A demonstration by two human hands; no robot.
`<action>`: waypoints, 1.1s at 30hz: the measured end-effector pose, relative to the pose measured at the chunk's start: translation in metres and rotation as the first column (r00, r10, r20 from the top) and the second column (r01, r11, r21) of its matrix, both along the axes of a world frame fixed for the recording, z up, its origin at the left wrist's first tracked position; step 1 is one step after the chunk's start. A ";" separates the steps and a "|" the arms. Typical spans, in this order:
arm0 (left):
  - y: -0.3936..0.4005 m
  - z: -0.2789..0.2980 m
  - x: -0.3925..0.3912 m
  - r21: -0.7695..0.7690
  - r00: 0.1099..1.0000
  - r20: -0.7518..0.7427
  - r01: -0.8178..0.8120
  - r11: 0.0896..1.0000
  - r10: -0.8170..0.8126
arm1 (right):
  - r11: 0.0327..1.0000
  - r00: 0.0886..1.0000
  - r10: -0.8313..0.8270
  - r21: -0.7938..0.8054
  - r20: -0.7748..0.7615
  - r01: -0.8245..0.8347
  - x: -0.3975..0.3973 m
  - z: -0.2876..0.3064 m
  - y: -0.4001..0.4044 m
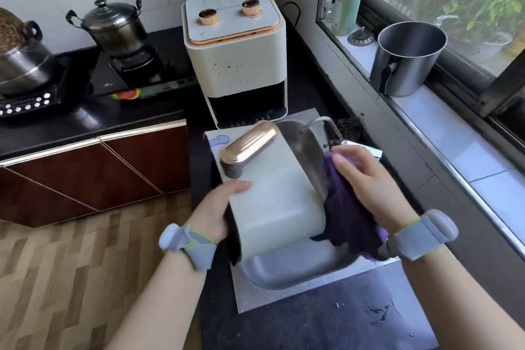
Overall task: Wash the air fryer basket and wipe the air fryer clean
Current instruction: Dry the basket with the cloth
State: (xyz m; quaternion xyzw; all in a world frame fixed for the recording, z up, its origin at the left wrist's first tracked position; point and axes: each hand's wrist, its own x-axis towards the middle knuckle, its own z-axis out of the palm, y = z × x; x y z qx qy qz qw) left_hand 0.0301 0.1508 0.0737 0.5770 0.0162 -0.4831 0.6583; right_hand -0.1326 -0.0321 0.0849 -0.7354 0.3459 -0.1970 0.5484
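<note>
Left hand (218, 207) fingers grip basket (272, 193) over sink (298, 270); right hand (366, 179) fingers clutch purple cloth (346, 216)

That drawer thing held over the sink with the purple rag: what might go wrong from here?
1. The left hand grips the air fryer basket only by one edge, tilted over the sink; if wet, it could slip and drop.
2. The right hand presses the purple cloth close to the faucet; knuckles might knock it.
3. The air fryer stands right behind the sink, so splashes may reach it.
</note>
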 end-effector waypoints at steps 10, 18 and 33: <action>-0.022 -0.002 0.001 0.558 0.572 0.579 0.241 0.794 -0.581 | 0.983 0.990 0.141 -0.118 -0.021 -0.143 0.008 -0.015 0.023; -0.033 -0.007 -0.001 0.855 0.039 0.516 -0.077 0.512 -0.856 | 0.967 0.952 0.235 -0.052 -0.197 -0.250 0.022 -0.030 0.041; -0.021 -0.043 0.043 0.855 -0.165 0.509 -0.015 0.518 -0.845 | 0.930 0.812 0.367 0.215 -0.453 -0.300 0.099 -0.050 0.064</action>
